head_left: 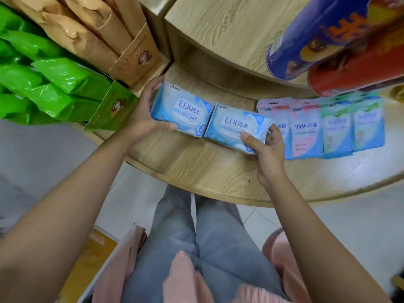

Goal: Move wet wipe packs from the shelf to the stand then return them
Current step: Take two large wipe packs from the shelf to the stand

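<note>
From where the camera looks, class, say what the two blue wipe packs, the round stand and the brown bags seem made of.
Blue wipe packs: likely thin plastic film, faintly glossy; printed faces wrinkle and catch light.
Round stand: wood or wood-look laminate, matt; grain lines run across it.
Brown bags: apparently kraft paper, matt; sharp creases and folds show.

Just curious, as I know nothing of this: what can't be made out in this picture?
Head view:
Near corner of right pack: covered by right hand.
Left end of left pack: covered by left hand.
Blue can: blurred, cut by the top edge.
Small print on both packs: too small.
</note>
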Tool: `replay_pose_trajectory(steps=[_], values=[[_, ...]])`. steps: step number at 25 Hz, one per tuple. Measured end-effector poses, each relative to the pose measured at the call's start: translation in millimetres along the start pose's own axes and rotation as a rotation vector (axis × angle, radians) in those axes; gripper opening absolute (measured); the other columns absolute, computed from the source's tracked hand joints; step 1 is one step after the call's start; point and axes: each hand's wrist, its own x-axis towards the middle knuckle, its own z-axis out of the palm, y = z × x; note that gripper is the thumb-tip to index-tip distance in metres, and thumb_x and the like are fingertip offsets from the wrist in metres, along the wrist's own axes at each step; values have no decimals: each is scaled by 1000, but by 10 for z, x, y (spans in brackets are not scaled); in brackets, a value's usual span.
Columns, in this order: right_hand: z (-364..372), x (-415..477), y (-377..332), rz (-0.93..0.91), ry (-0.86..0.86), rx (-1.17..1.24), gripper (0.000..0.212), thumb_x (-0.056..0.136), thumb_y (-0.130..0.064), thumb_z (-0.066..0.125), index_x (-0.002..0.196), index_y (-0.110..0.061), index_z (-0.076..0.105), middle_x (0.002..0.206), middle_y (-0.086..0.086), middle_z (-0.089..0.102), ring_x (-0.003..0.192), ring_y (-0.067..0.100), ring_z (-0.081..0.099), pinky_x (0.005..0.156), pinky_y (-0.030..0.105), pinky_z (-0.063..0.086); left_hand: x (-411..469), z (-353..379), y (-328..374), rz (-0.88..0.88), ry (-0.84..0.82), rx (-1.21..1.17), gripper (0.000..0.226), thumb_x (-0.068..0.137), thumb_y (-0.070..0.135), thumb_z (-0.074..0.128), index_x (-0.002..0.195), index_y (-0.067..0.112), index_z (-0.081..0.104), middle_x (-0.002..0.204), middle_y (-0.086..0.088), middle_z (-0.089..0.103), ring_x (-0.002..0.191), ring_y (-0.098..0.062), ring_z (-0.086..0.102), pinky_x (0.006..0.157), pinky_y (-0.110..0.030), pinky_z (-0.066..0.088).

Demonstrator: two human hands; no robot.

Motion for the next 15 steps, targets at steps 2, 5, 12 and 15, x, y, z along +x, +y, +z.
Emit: replay_pose_trajectory(steps=[2, 5, 12, 15], values=[[43, 9, 14, -30, 11, -36, 37, 70, -9, 76, 101, -18, 59, 113, 14, 67, 105, 26, 65, 94, 43, 52, 50, -15, -31, 6, -2, 54, 103, 47, 31, 83, 135, 35, 29, 142, 4, 38, 127, -11, 44, 95, -25, 45], [64, 37, 18, -103, 46, -187, 32, 74, -14, 78, 101, -17, 60, 106, 3, 70, 97, 15, 68, 89, 37, 54, 64, -7, -69, 10, 31, 139, 103, 54, 27, 82, 140, 19, 27, 141, 3, 39, 129, -12, 43, 101, -25, 42], [101, -3, 81, -228, 276, -702, 64, 65, -52, 71, 114, -13, 56, 105, 3, 63, 98, 21, 60, 88, 40, 51, -233, 268, -137, 79, 348, 535, 81, 68, 20, 82, 136, 7, 40, 140, -10, 42, 129, -22, 39, 107, -20, 28], [151, -67, 195, -375, 223, -787, 79, 65, -35, 79, 130, -5, 46, 127, 13, 51, 119, 26, 46, 103, 36, 38, -276, 417, -166, 62, 433, 556, 89, 62, 29, 86, 136, 8, 42, 139, -14, 42, 129, -27, 39, 107, -26, 28]])
